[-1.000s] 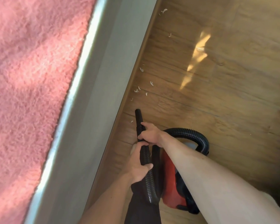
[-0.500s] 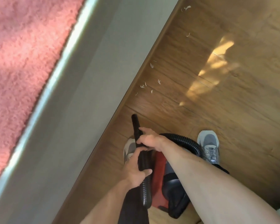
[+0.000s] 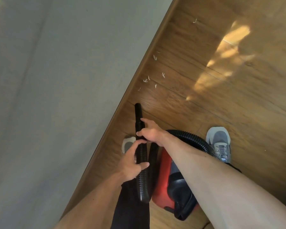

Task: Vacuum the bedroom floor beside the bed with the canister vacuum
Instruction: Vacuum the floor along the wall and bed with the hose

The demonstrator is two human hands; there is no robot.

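Head view swung round and tipped further down than a second ago: lost the pink bedcover from sight, gained the left shoe (image 3: pixel 127 145) and the right shoe (image 3: pixel 219 142) on the floor (image 3: pixel 205 123). Grips the black hose (image 3: pixel 142 179) much as before, right grip (image 3: pixel 151 133) curled round it close behind the nozzle (image 3: pixel 137 109), left grip (image 3: pixel 132 161) wrapped round it lower down, thumb across the ribs. Keeps the nozzle just beside the bed side (image 3: pixel 56 96), aimed at the white scraps (image 3: pixel 145 80) and short of them; cannot tell whether touching the floor. Has picked up none so far, judging by the same scatter along the bed edge; probably needs a push forward along that edge. For containers, only the red canister vacuum (image 3: pixel 163 184), standing on the floor between the shoes, partly under the right forearm. Closed body; cannot tell what is inside.
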